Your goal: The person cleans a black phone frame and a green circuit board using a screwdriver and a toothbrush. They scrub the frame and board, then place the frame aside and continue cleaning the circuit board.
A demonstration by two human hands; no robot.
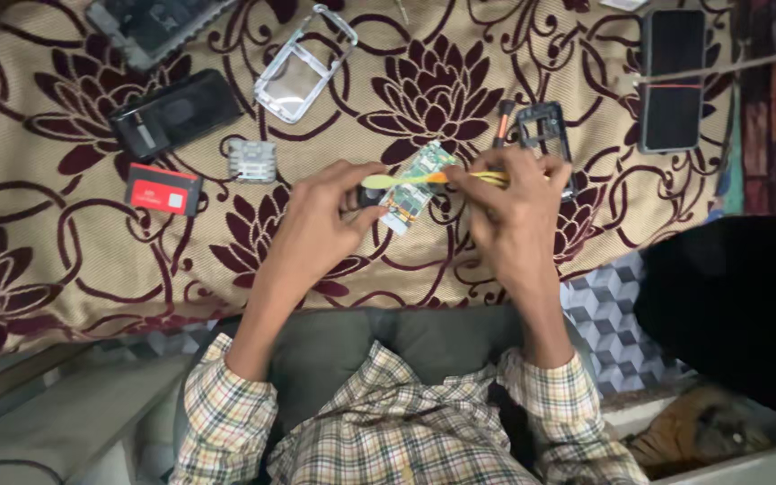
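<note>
The left hand pinches a circuit board by its lower end, fingers closed on it. The right hand grips a yellow toothbrush, its head lying across the board. Left of the board: a keypad, a red battery.

A small circuit board is held by the left hand while a yellow toothbrush is gripped by the right hand.
</note>
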